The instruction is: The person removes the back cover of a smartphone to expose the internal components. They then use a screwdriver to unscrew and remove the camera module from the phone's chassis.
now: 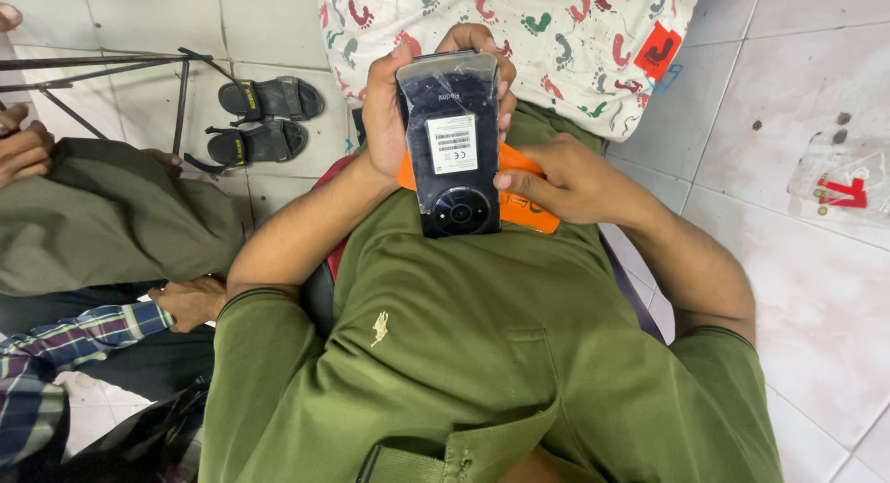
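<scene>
phone point(451, 140) held back-up over the lap: one dark, glossy, rectangular slab with rounded corners, its back covered by a wrinkled clear film. one white rectangular sticker is seen at mid-back and one round camera ring near the end closest to the body. left hand point(389, 112) is wrapped round the phone's far end, fingers point(477, 40) curled over the top edge and closed on it. right hand point(565, 179) is laid against the phone's right edge, thumb touching the side, remaining fingers bent and resting on one flat orange packet point(524, 205), smooth and matte, which lies under the phone and shows on both sides of it; whether the packet is gripped cannot be told.

one olive knit polo shirt point(464, 353) with a small pale embroidered mark is worn below. one white cloth point(556, 29), printed with red and green footprints, lies beyond the hands. two black strapped sandals point(264, 117) rest side by side on the floor point(797, 288), which is of pale glossy tiles with grey joints. one crumpled clear plastic wrapper point(844, 182) lies on the tiles at right. thin black metal rods point(93, 70) are seen upper left. another person's hand point(190, 300), with a plaid sleeve, rests at lower left.
</scene>
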